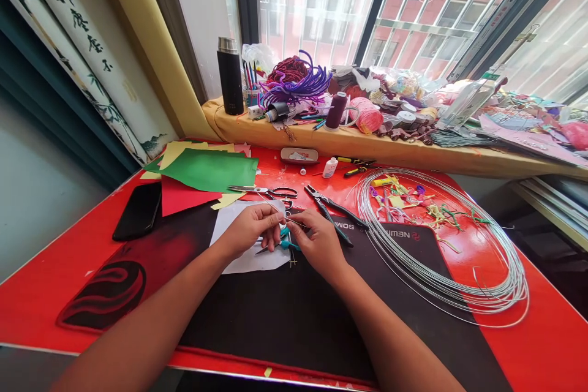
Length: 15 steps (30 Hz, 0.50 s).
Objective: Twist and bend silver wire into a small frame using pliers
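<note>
My left hand and my right hand meet over a white sheet of paper. Both are closed in a pinch on a thin wire that runs between the fingertips. Below the fingers lies a small tool with teal handles and a dark pointed tip, partly covered by my left hand. Thin short pieces stick out near it, too small to name. Just beyond the hands lie black-handled scissors. Pliers rest to the right, close to my right hand.
A large coil of wire lies at right, around colourful scraps. Coloured paper and a black phone are at left. A small white bottle stands behind. Yarn and a thermos crowd the windowsill.
</note>
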Each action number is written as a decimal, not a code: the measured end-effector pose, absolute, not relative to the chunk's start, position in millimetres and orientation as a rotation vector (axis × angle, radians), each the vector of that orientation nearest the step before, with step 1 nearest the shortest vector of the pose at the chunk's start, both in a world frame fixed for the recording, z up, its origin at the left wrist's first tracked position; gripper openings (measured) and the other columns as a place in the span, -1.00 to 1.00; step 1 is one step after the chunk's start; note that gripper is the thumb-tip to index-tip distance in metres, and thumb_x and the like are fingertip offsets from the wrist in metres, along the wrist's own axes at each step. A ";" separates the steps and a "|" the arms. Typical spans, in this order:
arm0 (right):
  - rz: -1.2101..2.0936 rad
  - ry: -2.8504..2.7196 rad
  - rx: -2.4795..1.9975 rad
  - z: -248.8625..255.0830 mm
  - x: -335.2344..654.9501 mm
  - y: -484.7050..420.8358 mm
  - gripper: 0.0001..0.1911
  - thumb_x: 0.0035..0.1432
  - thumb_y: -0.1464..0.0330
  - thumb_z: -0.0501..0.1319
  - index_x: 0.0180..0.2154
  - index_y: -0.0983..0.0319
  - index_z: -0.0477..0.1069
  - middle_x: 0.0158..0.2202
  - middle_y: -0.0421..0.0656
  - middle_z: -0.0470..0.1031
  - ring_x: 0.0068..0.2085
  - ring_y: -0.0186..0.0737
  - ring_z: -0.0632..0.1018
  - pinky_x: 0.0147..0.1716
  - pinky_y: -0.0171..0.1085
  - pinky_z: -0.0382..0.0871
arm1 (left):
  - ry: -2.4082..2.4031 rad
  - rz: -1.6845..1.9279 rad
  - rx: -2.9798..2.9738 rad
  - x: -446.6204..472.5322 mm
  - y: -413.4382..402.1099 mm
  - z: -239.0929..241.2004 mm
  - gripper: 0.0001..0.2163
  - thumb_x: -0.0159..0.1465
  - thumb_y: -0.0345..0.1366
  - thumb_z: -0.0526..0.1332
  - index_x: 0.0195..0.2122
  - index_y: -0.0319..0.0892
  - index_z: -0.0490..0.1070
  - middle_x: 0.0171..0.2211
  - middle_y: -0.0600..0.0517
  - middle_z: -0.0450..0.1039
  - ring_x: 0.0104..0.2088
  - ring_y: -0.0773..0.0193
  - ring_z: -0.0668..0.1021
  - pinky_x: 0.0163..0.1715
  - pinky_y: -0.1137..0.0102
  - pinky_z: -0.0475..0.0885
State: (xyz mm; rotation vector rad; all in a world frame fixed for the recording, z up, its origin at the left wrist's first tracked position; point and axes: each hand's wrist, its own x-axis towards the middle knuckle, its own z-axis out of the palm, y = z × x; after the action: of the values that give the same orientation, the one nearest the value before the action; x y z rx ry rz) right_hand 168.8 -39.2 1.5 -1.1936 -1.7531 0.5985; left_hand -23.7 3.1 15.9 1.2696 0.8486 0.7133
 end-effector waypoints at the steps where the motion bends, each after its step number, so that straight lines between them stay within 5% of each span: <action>1: 0.562 -1.792 -1.197 0.5 168.5 -39.5 -0.83 0.37 0.33 0.24 -0.16 0.21 0.62 -0.28 -0.09 0.60 -0.26 -0.16 0.57 -0.23 -0.23 0.41 | 0.852 0.707 1.280 -22.6 2.9 14.7 -0.53 0.19 0.16 0.38 -0.36 -0.22 0.43 -0.56 0.01 0.56 -0.67 0.31 0.55 -0.70 0.51 0.28; 8: 0.451 -1.880 -1.218 -2.1 170.5 -40.2 -0.80 0.42 0.36 0.19 -0.13 0.20 0.61 -0.22 -0.09 0.65 -0.20 -0.14 0.62 -0.19 -0.24 0.43 | 1.139 0.952 1.613 -35.7 8.4 16.0 -0.55 0.37 0.15 0.17 -0.31 -0.18 0.47 -0.52 0.03 0.53 -0.57 0.26 0.54 -0.54 0.37 0.39; 12: 0.457 -1.886 -1.224 -3.4 170.6 -39.2 -0.80 0.42 0.37 0.19 -0.11 0.19 0.61 -0.24 -0.10 0.65 -0.21 -0.14 0.63 -0.18 -0.24 0.44 | 1.266 1.282 2.237 -43.6 8.4 23.9 -0.82 0.44 -0.17 0.21 -0.09 -0.09 0.57 -0.08 -0.05 0.62 0.01 0.06 0.55 0.06 0.14 0.41; 15: 0.457 -1.889 -1.215 -3.4 169.9 -39.1 -0.79 0.42 0.36 0.19 -0.11 0.19 0.62 -0.24 -0.09 0.65 -0.22 -0.14 0.62 -0.19 -0.25 0.43 | 1.036 1.084 2.595 -44.5 9.6 21.8 -0.77 0.47 -0.33 0.15 0.00 0.00 0.58 0.04 0.01 0.61 0.20 0.01 0.42 0.20 0.05 0.26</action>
State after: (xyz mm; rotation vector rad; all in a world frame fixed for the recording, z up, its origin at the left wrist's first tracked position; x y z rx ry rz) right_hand 169.9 -39.1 -3.4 -1.2152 -1.8886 0.4567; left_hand -44.5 9.6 21.8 2.5953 1.0357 1.0836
